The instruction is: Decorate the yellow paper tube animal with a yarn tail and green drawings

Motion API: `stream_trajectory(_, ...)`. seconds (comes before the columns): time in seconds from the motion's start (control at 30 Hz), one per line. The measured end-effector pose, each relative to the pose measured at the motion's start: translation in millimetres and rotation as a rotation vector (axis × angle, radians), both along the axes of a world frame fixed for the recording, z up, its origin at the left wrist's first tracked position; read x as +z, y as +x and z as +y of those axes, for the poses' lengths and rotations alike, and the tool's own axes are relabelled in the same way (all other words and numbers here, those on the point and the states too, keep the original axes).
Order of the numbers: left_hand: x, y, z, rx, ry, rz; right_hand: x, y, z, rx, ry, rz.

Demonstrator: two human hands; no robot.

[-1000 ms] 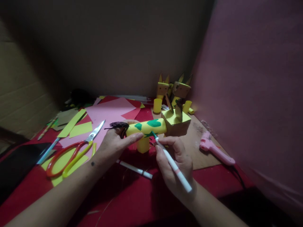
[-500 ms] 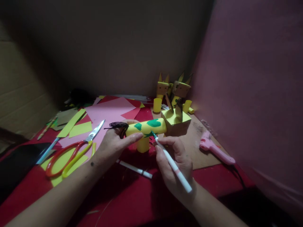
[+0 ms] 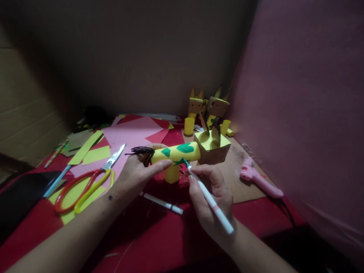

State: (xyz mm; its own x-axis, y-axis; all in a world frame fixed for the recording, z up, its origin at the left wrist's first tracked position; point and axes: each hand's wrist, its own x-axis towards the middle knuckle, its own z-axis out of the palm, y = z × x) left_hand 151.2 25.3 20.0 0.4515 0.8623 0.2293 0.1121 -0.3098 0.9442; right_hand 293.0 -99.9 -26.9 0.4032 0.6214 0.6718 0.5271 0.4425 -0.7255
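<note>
My left hand [image 3: 142, 167] grips the tail end of a yellow paper-tube animal [image 3: 176, 152], its thumb along the near side. Green patches mark the tube, black strands hang off its left end, and a box head with a yellow top [image 3: 212, 146] and upright ears is at its right end. A yellow tube leg [image 3: 171, 174] points down below the body. In my right hand [image 3: 212, 193] is a white marker [image 3: 212, 201], pinched like a pen, its green tip at a green patch on the tube's lower side.
Red-and-yellow-handled scissors [image 3: 91, 182] lie on paper sheets at the left. Another white marker [image 3: 162, 203] rests on the red cloth [image 3: 159, 242]. A pink glue gun [image 3: 260, 178] sits right, by cardboard [image 3: 241, 185]. Two similar figures [image 3: 195, 105] stand behind.
My right hand and the marker have shifted slightly right. The box head has moved slightly right too. My left hand keeps its hold.
</note>
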Motion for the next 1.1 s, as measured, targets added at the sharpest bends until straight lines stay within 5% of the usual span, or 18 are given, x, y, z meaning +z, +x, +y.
stream_trajectory(1.1,1.6,-1.2,-0.9,-0.003,0.007,-0.010,1.8,-0.4,-2.4,0.012,-0.012,-0.001)
